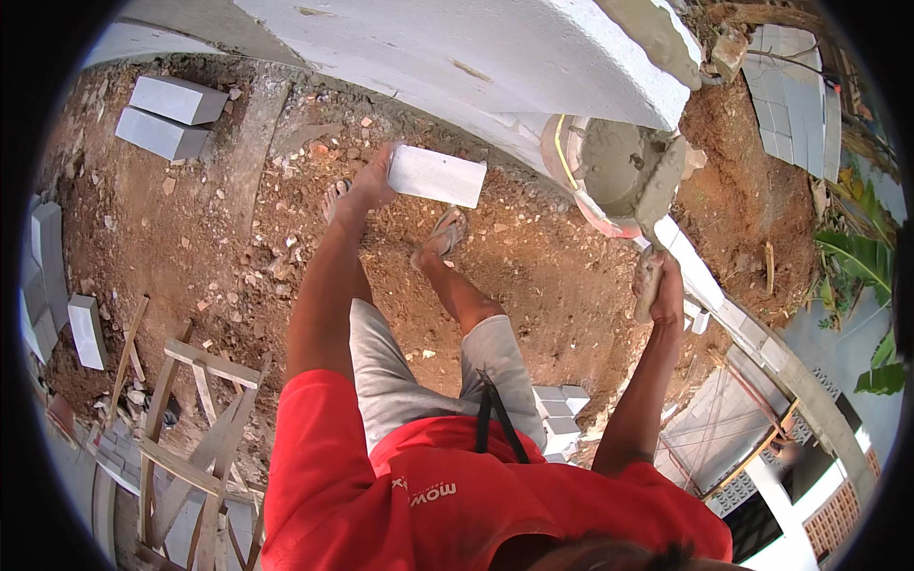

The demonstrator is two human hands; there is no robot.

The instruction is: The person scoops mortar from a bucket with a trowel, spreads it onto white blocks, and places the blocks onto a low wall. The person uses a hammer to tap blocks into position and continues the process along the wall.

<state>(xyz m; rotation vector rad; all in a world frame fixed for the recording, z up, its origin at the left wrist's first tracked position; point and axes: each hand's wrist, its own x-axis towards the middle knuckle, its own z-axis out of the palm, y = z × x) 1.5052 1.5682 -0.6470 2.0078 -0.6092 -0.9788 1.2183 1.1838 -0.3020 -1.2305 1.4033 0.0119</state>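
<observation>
My left hand (377,179) grips one end of a white building block (437,176), held out above the dirt near my feet. In my right hand (670,291) is the handle of a mortar-caked trowel (659,195). Its blade lies over the right side of a round bucket (560,157). Wet grey mortar (609,169) fills much of that bucket, and a yellow line shows along its left side. Beyond both hands rises a white block wall (447,57), with grey mortar (652,33) spread on its top at the right.
Two pale blocks (171,116) lie at the far left. More blocks (46,262) are piled at the left rim, a single block (87,331) beside them. A wooden trestle (195,447) stands lower left. Rubble covers the brown dirt ground (552,285). Several blocks (557,411) sit behind me.
</observation>
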